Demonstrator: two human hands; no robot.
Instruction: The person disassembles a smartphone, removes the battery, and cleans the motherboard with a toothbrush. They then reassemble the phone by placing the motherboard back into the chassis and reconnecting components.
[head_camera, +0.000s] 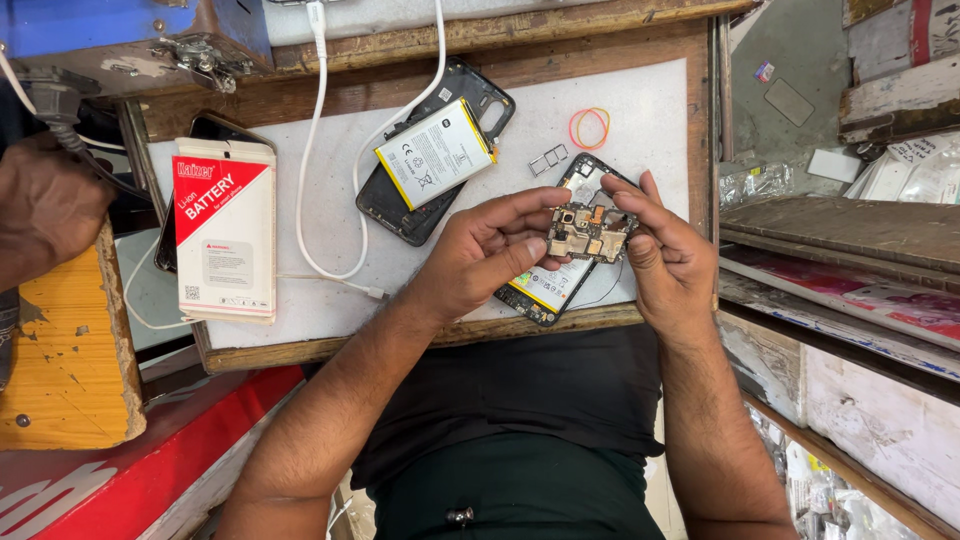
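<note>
inspector a: while both hands meet over the near right part of the white work mat (330, 300), the left hand (480, 262) pinches the near-left edge of the small circuit board (588, 232) between thumb and fingers, and the right hand (668, 262) grasps its right edge. neither hand is released; both are closed on the board.

inspector b: where does the board sit?

inspector a: it is held just above the opened phone (560, 275), which lies tilted on the mat at its near edge. to the left lie a black back cover (395, 205) with a white and yellow battery (435, 152) on it, a white cable (312, 130), and a red and white battery box (224, 230). a sim tray (549, 159) and an orange rubber band (589, 128) lie farther off.

inspector b: advice on handling?

inspector a: judged from this view, the board is best held by its edges only, level over the phone, fingertips off the connectors, with no twisting between the two hands. whether any flex cable is attached beneath cannot be seen. another person's hand (45, 205) at far left holds a dark cord (60, 115); it is apart from this work.
</note>
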